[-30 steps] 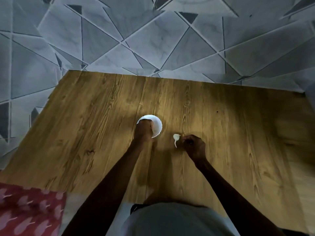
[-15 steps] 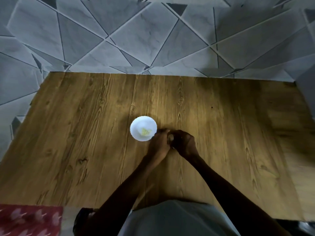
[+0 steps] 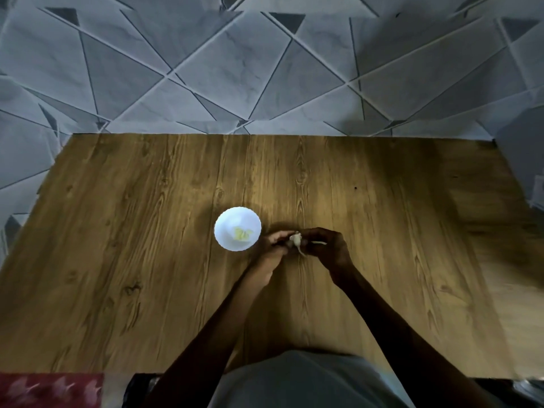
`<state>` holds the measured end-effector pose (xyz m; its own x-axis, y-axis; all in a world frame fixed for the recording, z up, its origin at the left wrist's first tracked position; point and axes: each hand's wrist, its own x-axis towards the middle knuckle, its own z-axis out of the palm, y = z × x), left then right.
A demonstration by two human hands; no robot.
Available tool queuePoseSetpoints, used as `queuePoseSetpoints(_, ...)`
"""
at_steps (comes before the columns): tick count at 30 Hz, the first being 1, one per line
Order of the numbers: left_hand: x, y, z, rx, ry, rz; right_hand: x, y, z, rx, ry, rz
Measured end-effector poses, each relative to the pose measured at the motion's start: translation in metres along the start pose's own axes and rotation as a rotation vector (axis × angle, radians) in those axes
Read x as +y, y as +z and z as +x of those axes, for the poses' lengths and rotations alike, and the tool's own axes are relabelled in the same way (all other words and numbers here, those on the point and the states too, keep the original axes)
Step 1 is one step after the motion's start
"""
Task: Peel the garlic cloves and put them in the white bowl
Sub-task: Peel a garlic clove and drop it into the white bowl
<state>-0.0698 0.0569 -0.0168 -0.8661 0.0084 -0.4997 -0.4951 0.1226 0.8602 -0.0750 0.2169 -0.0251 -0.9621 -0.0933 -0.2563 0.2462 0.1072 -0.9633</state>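
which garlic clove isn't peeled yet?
The whitish clove pinched between left hand and right hand, right of the white bowl, a papery tail hanging. The cloves in the bowl are bare and yellow.

A wooden table (image 3: 117,260) with a brown plank-grain top occupies the middle of the space; all positions below are referenced to it. Beyond its far edge and past its left edge lies the floor (image 3: 235,69). It is laid in grey marbled tiles cut into triangles and irregular polygons, with pale joint lines and small dark triangular inserts. Off the near-left corner lies a red cloth (image 3: 50,390) with a pale leaf-like print. Past the far-right corner stands a plain grey surface (image 3: 521,160), identity unclear. Lighting is dim: the brightest patch falls on the table's centre, and the top darkens toward its edges.
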Motion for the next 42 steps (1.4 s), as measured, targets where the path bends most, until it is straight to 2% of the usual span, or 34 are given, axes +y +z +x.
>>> queuePoseSetpoints(5, 0.003, 0.004, 0.001, -0.027, -0.059, -0.004, -0.003, -0.005, 0.003, 0.009, -0.068, -0.139)
queuePoseSetpoints(11, 0.006, 0.01, 0.0, 0.015, -0.016, 0.212, -0.006, -0.01, 0.007, -0.064, -0.301, -0.464)
queuePoseSetpoints(15, 0.007, 0.018, 0.001, 0.07, 0.013, 0.383, 0.001, -0.005, 0.009, -0.062, -0.261, -0.579)
queuePoseSetpoints(19, -0.001, 0.02, 0.003, 0.067, 0.003, 0.447, 0.003, -0.01, 0.011, -0.077, -0.245, -0.626)
queuePoseSetpoints(23, -0.008, 0.019, 0.008, 0.032, -0.009, 0.425, 0.0, -0.017, 0.014, -0.156, -0.285, -0.585)
queuePoseSetpoints(28, -0.015, 0.013, 0.018, 0.064, -0.038, 0.343, 0.008, -0.021, 0.021, -0.141, -0.282, -0.541)
queuePoseSetpoints(36, -0.023, 0.007, 0.021, 0.038, -0.02, 0.347, 0.021, -0.021, 0.024, -0.127, 0.05, -0.36)
queuePoseSetpoints(42, -0.023, 0.003, 0.023, 0.009, 0.005, 0.368, 0.016, -0.017, 0.026, -0.164, 0.081, -0.361)
